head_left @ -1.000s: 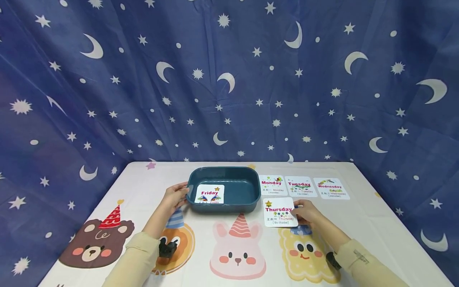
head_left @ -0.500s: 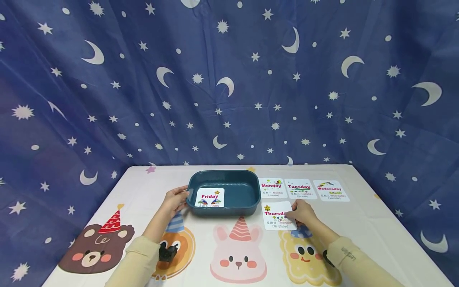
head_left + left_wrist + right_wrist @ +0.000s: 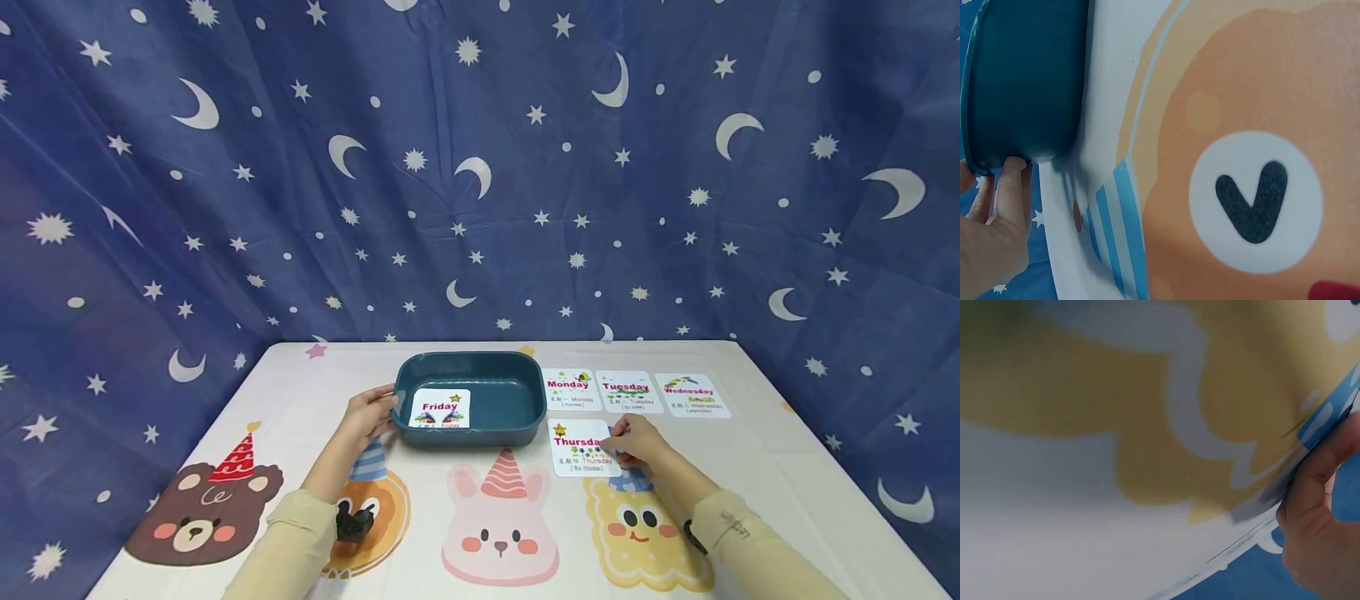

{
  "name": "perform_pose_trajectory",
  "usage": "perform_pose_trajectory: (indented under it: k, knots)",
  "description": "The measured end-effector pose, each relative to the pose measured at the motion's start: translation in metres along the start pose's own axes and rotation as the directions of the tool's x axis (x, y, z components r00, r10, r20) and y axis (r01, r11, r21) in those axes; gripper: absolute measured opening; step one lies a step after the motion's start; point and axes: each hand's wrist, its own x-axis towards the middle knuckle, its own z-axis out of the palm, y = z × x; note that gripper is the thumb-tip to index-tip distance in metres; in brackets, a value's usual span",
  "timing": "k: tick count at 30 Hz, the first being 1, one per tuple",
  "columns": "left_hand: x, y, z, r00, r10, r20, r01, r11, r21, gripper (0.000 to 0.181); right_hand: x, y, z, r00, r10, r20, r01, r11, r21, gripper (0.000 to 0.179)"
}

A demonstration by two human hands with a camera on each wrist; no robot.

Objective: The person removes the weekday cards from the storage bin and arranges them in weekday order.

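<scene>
In the head view a dark teal plastic tub (image 3: 517, 435) stands at the middle of the table. My left hand (image 3: 369, 417) grips its left end, the thumb at the rim and the fingers against the outer wall, as the left wrist view also shows. Inside the tub lies a white Friday card (image 3: 440, 409). To its right, the Thursday card (image 3: 579, 458) lies at the tabletop, printed with a yellow star and red lettering. My right hand (image 3: 639, 443) holds that card at its right edge, fingertips over the end of the red word. The card is out of sight in the right wrist view.
Behind the Thursday card, a row runs left to right: Monday card (image 3: 572, 390), Tuesday card (image 3: 628, 392), Wednesday card (image 3: 693, 396). The white tablecloth (image 3: 787, 500) has cartoon party animals. A blue star-and-moon curtain (image 3: 480, 225) hangs beyond the table.
The right fingers now reach further over the Thursday card, which has shifted slightly and straightened. My left hand stays at the tub, which keeps its place.
</scene>
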Motion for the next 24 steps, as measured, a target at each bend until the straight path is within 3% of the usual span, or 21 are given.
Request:
perform_pose_trajectory:
  k: [5,11,17,24]
  knots:
    - [0.0,0.001,0.0,1.0,0.001,-0.009,-0.002,1.0,-0.021,0.043,0.0,0.002,-0.007,0.997,0.027,0.071,-0.038,0.986,0.162,0.026]
    - [0.0,0.001,0.002,1.0,-0.004,-0.002,0.004,1.0,-0.025,0.043,-0.001,0.009,-0.021,0.979,0.04,0.202,-0.116,0.916,0.385,0.029]
    - [-0.001,0.0,0.003,1.0,-0.004,-0.002,0.003,0.999,-0.04,0.043,-0.003,-0.001,-0.024,0.964,0.068,0.255,-0.173,0.892,0.417,0.038]
    - [-0.002,-0.001,0.001,1.0,0.002,-0.007,-0.003,1.0,-0.028,0.043,-0.009,-0.021,-0.013,0.96,-0.019,0.28,-0.12,0.875,0.469,0.043]
